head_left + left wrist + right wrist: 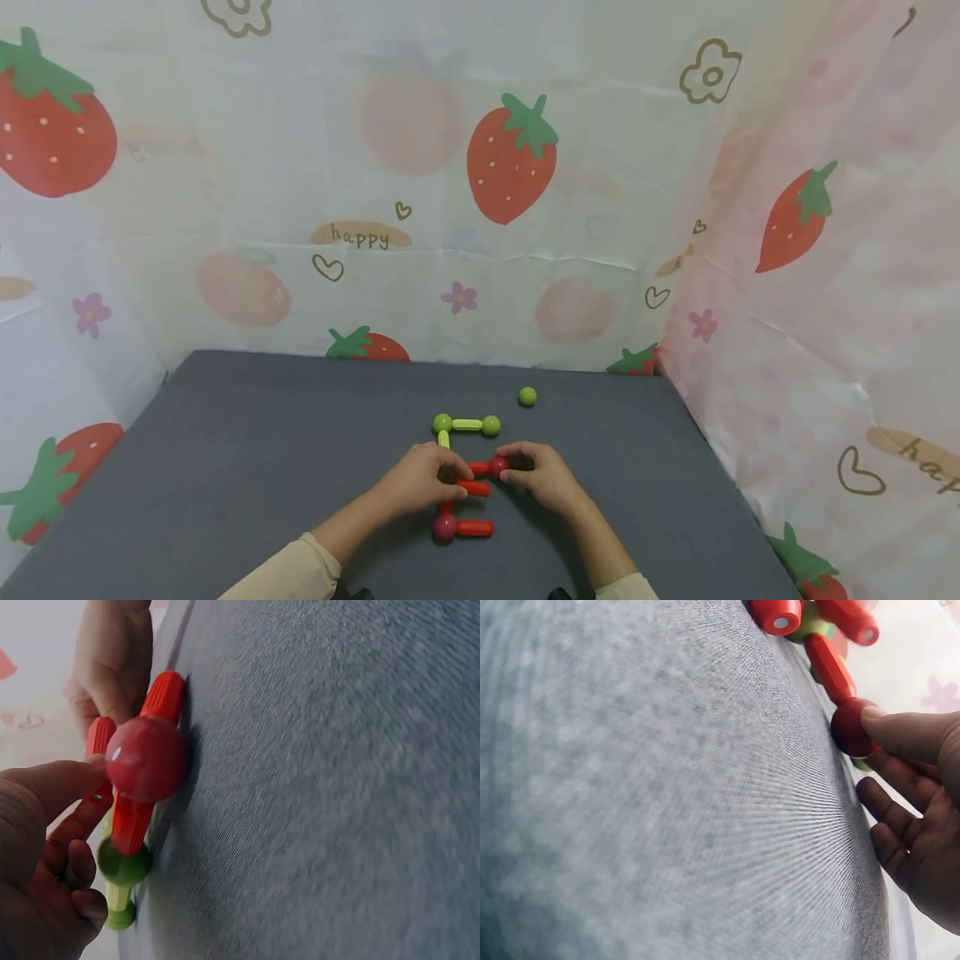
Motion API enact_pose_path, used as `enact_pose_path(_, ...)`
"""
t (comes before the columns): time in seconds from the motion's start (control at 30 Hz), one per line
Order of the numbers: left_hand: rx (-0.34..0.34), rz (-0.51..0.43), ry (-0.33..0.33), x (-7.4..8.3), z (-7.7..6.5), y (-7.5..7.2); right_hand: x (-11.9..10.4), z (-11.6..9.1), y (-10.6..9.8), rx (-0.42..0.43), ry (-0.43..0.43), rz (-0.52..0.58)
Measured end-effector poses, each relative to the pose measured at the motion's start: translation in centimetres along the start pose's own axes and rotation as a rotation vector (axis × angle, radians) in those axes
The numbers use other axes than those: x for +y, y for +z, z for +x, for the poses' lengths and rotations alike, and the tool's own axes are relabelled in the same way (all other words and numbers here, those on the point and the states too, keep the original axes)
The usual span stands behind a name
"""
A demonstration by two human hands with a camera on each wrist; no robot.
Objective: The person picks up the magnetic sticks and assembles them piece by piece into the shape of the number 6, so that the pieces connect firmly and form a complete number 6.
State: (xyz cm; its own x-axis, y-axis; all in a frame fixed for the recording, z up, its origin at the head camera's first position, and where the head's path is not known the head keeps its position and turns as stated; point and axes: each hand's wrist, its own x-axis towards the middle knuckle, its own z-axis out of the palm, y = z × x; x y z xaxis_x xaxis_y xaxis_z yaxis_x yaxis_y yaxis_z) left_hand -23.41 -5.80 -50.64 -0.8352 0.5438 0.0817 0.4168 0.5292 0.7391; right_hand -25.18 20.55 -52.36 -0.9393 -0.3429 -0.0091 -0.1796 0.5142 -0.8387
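Note:
My left hand pinches a red rod between thumb and finger, raised beside the dark red ball in the left wrist view. With thumb and fingers, my right hand holds another dark red ball, which sits at the end of a red rod. These belong to a figure of balls and rods lying on the table. Its near end has a dark red ball and a red rod pointing right. Green balls and light green rods form the far end. My left hand hides the middle joint.
A loose green ball lies beyond the figure, to the right. The dark grey table is bordered at the back and sides by a strawberry-print cloth.

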Motion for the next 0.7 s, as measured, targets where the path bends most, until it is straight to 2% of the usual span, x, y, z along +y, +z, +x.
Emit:
enact_pose_path(0.23, 0.024, 0.135, 0.032, 0.0, 0.6, 1.1, 0.1, 0.0, -0.1, 0.002, 0.000, -0.002)
enact_pose_path(0.5, 0.046, 0.258, -0.013, 0.1, 0.5, 2.0, 0.1, 0.0, -0.1, -0.007, 0.038, 0.009)
enact_pose_path(0.7, 0.048, 0.327, -0.003, 0.8, 0.3, 2.0, 0.1, 0.1, 0.0, -0.010, 0.045, 0.010)
